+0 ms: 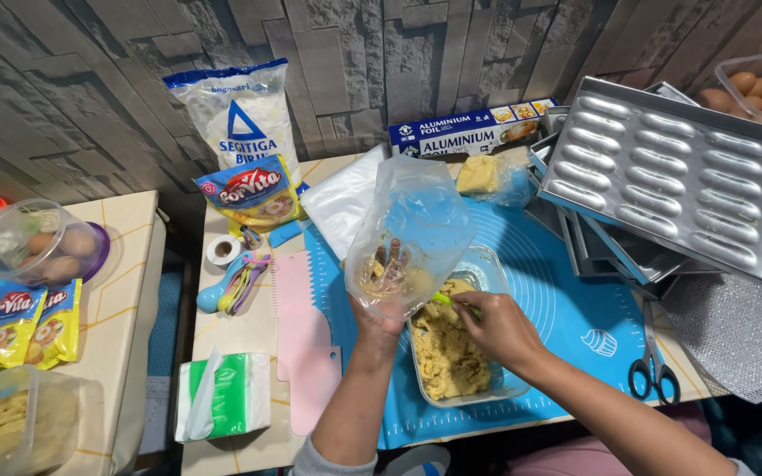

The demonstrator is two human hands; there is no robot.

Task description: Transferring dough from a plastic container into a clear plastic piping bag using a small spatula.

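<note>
Here our left hand (379, 308) clamps the limp, slippery plastic bag (412, 231) from inside; our right hand (496, 326) pinches a green tool (445, 301) over soft, sticky dough (447, 353).

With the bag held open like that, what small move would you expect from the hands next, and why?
Probably lifting the right hand from the clear tub up to the plastic bag. The left hand sits inside the bag holding it open, a little dough is already at its bottom, and the right hand's green tool is at the dough.
</note>
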